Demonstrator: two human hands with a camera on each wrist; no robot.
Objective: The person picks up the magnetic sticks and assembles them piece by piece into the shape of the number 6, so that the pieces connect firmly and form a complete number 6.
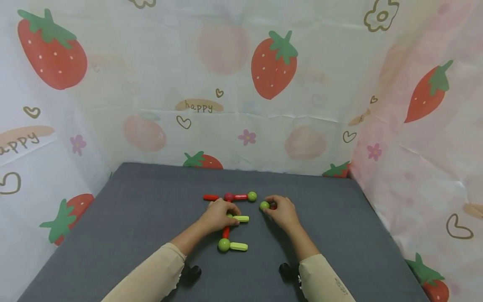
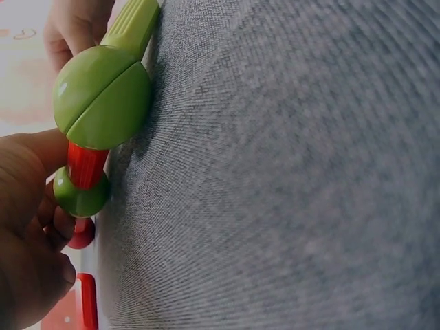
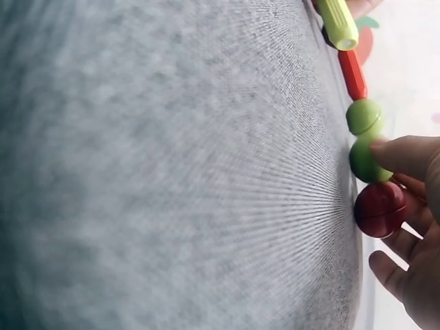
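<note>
Strawberry-printed cloth (image 1: 222, 84) walls in a dark grey table (image 1: 324, 239) on three sides. Right hand (image 1: 282, 212): thumb and finger clamped on a loose green ball (image 1: 264, 206), which sits at the fingertips, on the hand's left side; a dark red ball (image 3: 380, 210) lies just beside that ball, among the other fingers. Whether the two are joined, cannot tell. Left hand (image 1: 220, 215): reaches over the stick-and-ball frame from its left, fingers and thumb pinching the middle green ball (image 2: 81, 196); a yellow-green rod (image 1: 241, 219) points right from it, past the thumb. Nearer the wearer, a red rod (image 1: 225, 232) runs to the near green ball (image 1: 224, 245), which carries a second yellow-green rod (image 1: 239, 246). Beyond the left hand, the far row: red stick (image 1: 210, 197), crimson ball (image 1: 228, 196), short red bar (image 1: 240, 197), end green ball (image 1: 252, 196), the last near the right hand but apart from its ball. Beige sleeves (image 1: 151, 272) cover both forearms.
</note>
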